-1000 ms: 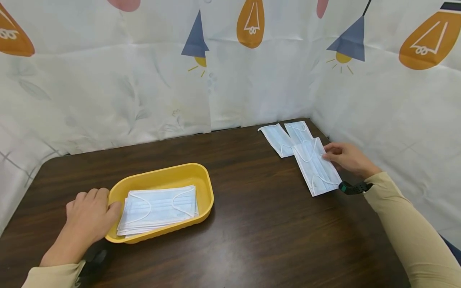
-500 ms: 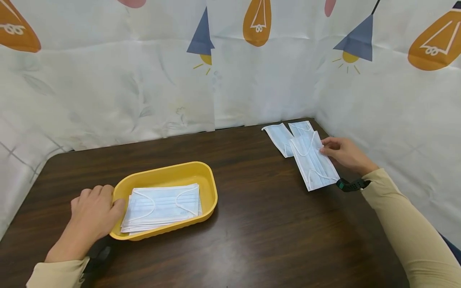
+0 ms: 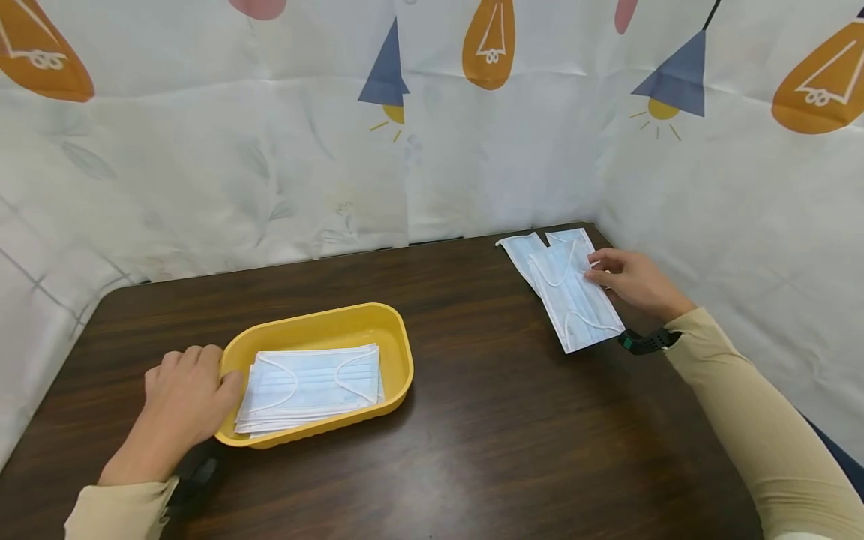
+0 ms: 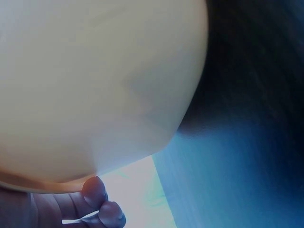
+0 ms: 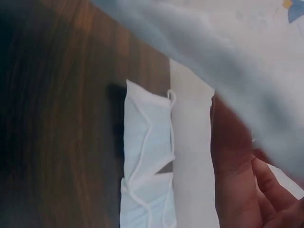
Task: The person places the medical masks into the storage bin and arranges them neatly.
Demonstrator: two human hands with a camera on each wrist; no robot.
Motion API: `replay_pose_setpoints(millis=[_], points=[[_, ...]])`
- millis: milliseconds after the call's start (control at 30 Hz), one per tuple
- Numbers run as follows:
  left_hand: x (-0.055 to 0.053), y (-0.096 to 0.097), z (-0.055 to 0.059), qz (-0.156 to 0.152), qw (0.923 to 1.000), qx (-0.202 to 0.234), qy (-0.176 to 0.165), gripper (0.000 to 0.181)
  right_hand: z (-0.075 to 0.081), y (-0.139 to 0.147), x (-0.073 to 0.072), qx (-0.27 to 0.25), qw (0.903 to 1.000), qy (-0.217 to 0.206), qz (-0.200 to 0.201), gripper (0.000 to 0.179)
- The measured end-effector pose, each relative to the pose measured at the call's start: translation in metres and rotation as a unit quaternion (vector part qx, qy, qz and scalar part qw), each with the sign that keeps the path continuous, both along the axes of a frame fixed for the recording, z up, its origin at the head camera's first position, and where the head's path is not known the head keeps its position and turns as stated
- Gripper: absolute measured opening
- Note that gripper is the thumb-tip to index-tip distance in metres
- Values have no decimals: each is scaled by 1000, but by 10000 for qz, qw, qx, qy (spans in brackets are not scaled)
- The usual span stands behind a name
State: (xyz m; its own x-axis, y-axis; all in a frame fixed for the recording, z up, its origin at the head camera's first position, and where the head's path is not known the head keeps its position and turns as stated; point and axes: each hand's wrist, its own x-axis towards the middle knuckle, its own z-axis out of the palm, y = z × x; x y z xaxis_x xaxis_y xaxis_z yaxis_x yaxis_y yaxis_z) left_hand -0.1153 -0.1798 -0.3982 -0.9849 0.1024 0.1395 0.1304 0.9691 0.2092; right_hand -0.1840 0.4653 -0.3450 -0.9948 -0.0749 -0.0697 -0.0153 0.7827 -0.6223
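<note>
My left hand [image 3: 185, 397] grips the left end of a yellow plastic tray [image 3: 394, 322], thumb over the rim. In the left wrist view its fingertips [image 4: 94, 190] lie against the tray's edge. Inside sits a stack of light blue face masks [image 3: 313, 382] with white ear loops. On the right, my right hand [image 3: 637, 283] pinches one face mask [image 3: 574, 292] by its right side, tilted over the table. Two other face masks, a left one [image 3: 520, 246] and a right one [image 3: 574, 237], lie partly covered behind it; the right wrist view shows both flat on the wood.
The dark wooden table [image 3: 472, 420] has its far right corner just behind the loose masks. A white patterned curtain [image 3: 304, 150] hangs along the back and the right side, close to my right hand.
My right hand has moved a little left with the held mask, which now covers more of the two behind it. The left hand keeps its grip on the tray; the head view has shifted slightly.
</note>
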Motion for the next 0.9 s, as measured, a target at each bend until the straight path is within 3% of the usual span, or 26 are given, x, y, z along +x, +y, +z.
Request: replay_pose_setpoints(millis=[400, 667, 900], points=[[1, 0, 1, -6, 10000, 0, -4, 43, 9, -27, -11, -247, 9996, 22, 146, 47], [2, 0, 1, -19, 10000, 31, 52, 41, 7, -43, -20, -430, 9989, 102, 152, 40], [2, 1, 4, 15, 9999, 58, -86, 42, 8, -59, -26, -443, 9984, 118, 346, 39]])
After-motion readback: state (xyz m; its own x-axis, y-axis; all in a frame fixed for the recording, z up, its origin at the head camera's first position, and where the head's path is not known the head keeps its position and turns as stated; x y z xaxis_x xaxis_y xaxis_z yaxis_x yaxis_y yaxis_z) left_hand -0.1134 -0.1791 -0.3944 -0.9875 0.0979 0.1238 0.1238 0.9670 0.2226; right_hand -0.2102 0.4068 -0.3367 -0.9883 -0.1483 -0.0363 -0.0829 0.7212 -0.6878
